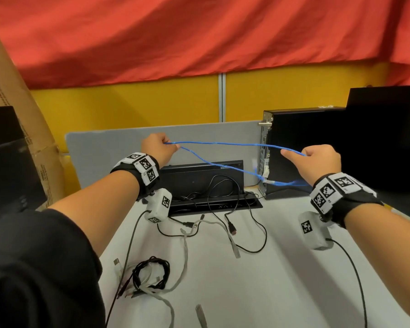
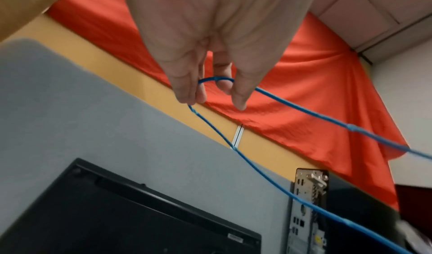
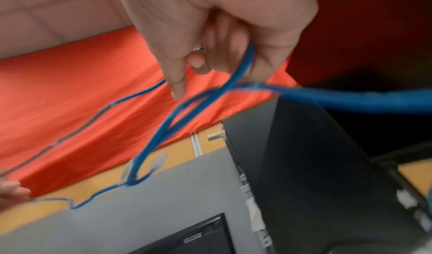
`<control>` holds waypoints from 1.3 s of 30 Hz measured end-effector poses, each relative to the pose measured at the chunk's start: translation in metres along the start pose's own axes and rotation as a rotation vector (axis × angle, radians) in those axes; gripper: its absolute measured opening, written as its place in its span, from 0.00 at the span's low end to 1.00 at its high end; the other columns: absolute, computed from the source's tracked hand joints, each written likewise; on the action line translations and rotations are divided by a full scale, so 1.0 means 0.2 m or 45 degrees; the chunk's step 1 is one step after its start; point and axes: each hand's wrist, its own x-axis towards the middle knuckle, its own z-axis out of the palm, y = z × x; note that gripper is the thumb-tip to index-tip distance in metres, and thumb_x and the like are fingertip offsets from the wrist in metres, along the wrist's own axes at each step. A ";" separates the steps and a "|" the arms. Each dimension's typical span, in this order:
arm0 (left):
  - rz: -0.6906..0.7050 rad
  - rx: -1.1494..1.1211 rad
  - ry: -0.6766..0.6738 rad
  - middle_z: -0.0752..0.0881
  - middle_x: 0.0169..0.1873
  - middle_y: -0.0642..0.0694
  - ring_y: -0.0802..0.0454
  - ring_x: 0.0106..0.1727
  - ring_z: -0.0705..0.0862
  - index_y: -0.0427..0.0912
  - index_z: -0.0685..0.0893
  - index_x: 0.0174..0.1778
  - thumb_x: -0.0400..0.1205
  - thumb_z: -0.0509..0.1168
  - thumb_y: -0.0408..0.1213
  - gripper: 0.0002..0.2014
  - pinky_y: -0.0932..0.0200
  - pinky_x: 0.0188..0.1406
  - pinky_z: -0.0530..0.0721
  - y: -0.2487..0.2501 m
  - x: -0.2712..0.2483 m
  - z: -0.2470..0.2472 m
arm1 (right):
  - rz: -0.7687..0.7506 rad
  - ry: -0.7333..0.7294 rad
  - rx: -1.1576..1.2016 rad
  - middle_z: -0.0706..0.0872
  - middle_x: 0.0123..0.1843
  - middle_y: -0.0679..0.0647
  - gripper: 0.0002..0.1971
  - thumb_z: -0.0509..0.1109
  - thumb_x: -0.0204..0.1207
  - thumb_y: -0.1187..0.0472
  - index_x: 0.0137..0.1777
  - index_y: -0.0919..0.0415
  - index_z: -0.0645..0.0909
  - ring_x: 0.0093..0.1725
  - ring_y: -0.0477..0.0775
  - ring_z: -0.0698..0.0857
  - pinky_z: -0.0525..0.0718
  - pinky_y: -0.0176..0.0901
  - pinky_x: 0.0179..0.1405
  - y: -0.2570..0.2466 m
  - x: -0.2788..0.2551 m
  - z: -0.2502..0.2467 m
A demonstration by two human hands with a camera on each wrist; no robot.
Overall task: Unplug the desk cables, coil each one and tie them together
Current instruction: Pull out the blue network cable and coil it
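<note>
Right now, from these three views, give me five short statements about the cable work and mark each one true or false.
1. Both hands hold the blue cable above the desk. True: the left hand and the right hand each grip it.
2. The blue cable lies coiled on the desk. False: it is stretched between the hands.
3. A coiled black cable lies on the desk near the left forearm. True.
4. The computer tower stands to the left of the hands. False: it stands on the right.
5. The left hand is empty. False: the left wrist view shows the blue cable looped in its fingers.
</note>
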 end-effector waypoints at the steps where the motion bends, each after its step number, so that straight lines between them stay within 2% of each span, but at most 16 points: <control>1: 0.009 0.011 -0.004 0.74 0.26 0.47 0.49 0.31 0.72 0.42 0.75 0.33 0.78 0.73 0.43 0.15 0.58 0.28 0.68 -0.01 0.00 -0.01 | 0.025 -0.008 0.028 0.70 0.15 0.49 0.28 0.74 0.69 0.38 0.20 0.59 0.74 0.13 0.49 0.73 0.75 0.38 0.18 0.02 0.01 -0.01; 3: -0.020 0.015 -0.025 0.70 0.25 0.47 0.48 0.29 0.69 0.43 0.70 0.29 0.79 0.71 0.45 0.19 0.57 0.28 0.65 -0.05 0.02 -0.03 | 0.201 -0.103 0.062 0.78 0.21 0.54 0.21 0.72 0.75 0.45 0.36 0.64 0.85 0.16 0.51 0.82 0.87 0.46 0.26 0.07 0.04 -0.03; 5: -0.057 0.028 -0.032 0.68 0.23 0.45 0.46 0.29 0.69 0.42 0.70 0.26 0.82 0.68 0.45 0.21 0.55 0.29 0.65 -0.10 0.04 -0.06 | 0.338 -0.187 0.115 0.79 0.26 0.53 0.21 0.70 0.77 0.47 0.58 0.66 0.83 0.20 0.49 0.82 0.85 0.43 0.30 0.10 0.05 -0.05; 6: -0.083 0.003 -0.031 0.71 0.24 0.43 0.44 0.32 0.72 0.41 0.73 0.27 0.84 0.66 0.44 0.20 0.54 0.30 0.69 -0.11 0.05 -0.07 | 0.351 -0.178 0.161 0.77 0.27 0.52 0.22 0.71 0.75 0.47 0.60 0.64 0.82 0.22 0.50 0.79 0.80 0.39 0.27 0.09 0.04 -0.05; 8: -0.190 -0.137 -0.054 0.79 0.33 0.37 0.40 0.38 0.79 0.38 0.79 0.32 0.86 0.62 0.42 0.17 0.46 0.40 0.84 -0.11 0.05 -0.08 | 0.339 -0.098 0.225 0.72 0.22 0.52 0.18 0.72 0.73 0.41 0.37 0.57 0.81 0.23 0.53 0.75 0.73 0.36 0.20 0.10 0.03 -0.03; 9: -0.294 -0.220 -0.079 0.82 0.38 0.36 0.39 0.39 0.83 0.38 0.79 0.34 0.86 0.61 0.42 0.16 0.44 0.41 0.88 -0.10 0.04 -0.08 | 0.300 -0.106 0.201 0.69 0.18 0.50 0.25 0.72 0.72 0.38 0.25 0.56 0.74 0.22 0.55 0.73 0.72 0.37 0.21 0.09 0.01 -0.02; 10: -0.425 -0.304 -0.114 0.84 0.40 0.36 0.39 0.35 0.85 0.39 0.79 0.36 0.87 0.61 0.44 0.17 0.47 0.35 0.89 -0.09 0.03 -0.08 | 0.274 -0.065 0.238 0.66 0.15 0.48 0.29 0.72 0.71 0.37 0.20 0.56 0.68 0.21 0.55 0.70 0.72 0.38 0.23 0.08 -0.01 -0.01; 13: -0.783 -0.656 -0.273 0.87 0.39 0.35 0.48 0.20 0.85 0.39 0.78 0.41 0.87 0.58 0.51 0.19 0.65 0.13 0.79 -0.06 -0.01 -0.10 | 0.216 -0.029 0.270 0.63 0.14 0.48 0.31 0.74 0.69 0.37 0.17 0.55 0.64 0.21 0.55 0.67 0.71 0.41 0.25 0.06 -0.03 0.02; 17: -0.916 -1.342 -0.174 0.83 0.40 0.30 0.40 0.36 0.90 0.36 0.75 0.41 0.88 0.56 0.47 0.17 0.53 0.29 0.91 -0.04 0.01 -0.10 | 0.120 -0.152 0.208 0.66 0.18 0.51 0.29 0.76 0.70 0.41 0.19 0.57 0.67 0.23 0.54 0.67 0.68 0.42 0.26 0.10 -0.05 0.07; 22: -0.712 -1.222 0.068 0.83 0.37 0.38 0.39 0.44 0.91 0.37 0.74 0.41 0.84 0.66 0.43 0.13 0.45 0.48 0.91 -0.02 0.07 -0.08 | 0.015 -0.167 0.058 0.64 0.17 0.48 0.27 0.75 0.72 0.50 0.18 0.57 0.67 0.21 0.51 0.65 0.66 0.38 0.25 0.19 -0.08 0.09; 26: -0.398 -0.753 0.130 0.86 0.25 0.39 0.36 0.49 0.91 0.43 0.71 0.26 0.79 0.73 0.39 0.20 0.40 0.55 0.88 -0.09 0.09 -0.07 | -0.196 -0.188 -0.345 0.66 0.16 0.50 0.25 0.67 0.76 0.55 0.18 0.59 0.69 0.19 0.50 0.66 0.64 0.35 0.22 0.23 -0.11 0.05; 29: -0.239 -0.590 0.084 0.87 0.38 0.27 0.31 0.55 0.88 0.46 0.69 0.23 0.77 0.74 0.42 0.22 0.32 0.59 0.84 -0.11 0.07 -0.05 | -0.110 -0.414 -0.554 0.74 0.21 0.52 0.19 0.67 0.75 0.55 0.22 0.58 0.74 0.23 0.52 0.73 0.70 0.37 0.24 0.23 -0.11 0.04; 33: -0.097 -0.561 -0.059 0.82 0.37 0.33 0.26 0.58 0.85 0.45 0.68 0.24 0.77 0.72 0.43 0.21 0.29 0.61 0.81 0.02 -0.01 0.01 | -0.017 -0.894 -0.607 0.89 0.37 0.52 0.09 0.74 0.70 0.51 0.40 0.57 0.85 0.40 0.53 0.89 0.82 0.38 0.34 0.12 -0.18 0.03; 35: -0.036 -0.573 -0.133 0.81 0.36 0.34 0.28 0.56 0.86 0.45 0.68 0.25 0.79 0.71 0.42 0.21 0.31 0.60 0.83 0.14 -0.09 0.06 | -0.114 -1.012 -0.629 0.87 0.55 0.52 0.24 0.76 0.69 0.49 0.64 0.55 0.80 0.55 0.54 0.86 0.81 0.40 0.46 0.03 -0.21 0.05; 36: 0.006 -0.556 -0.169 0.81 0.34 0.35 0.31 0.51 0.88 0.45 0.68 0.24 0.79 0.71 0.42 0.21 0.36 0.57 0.85 0.20 -0.12 0.09 | -0.160 -1.040 -0.588 0.83 0.65 0.54 0.35 0.76 0.69 0.49 0.75 0.55 0.71 0.60 0.55 0.83 0.80 0.40 0.51 -0.02 -0.22 0.05; 39: 0.215 -0.374 -0.253 0.75 0.22 0.48 0.52 0.26 0.76 0.47 0.70 0.24 0.78 0.72 0.45 0.21 0.59 0.32 0.77 0.38 -0.23 0.17 | -0.263 -0.971 -0.145 0.70 0.80 0.55 0.50 0.75 0.66 0.50 0.84 0.50 0.49 0.69 0.55 0.77 0.78 0.44 0.60 -0.24 -0.26 0.06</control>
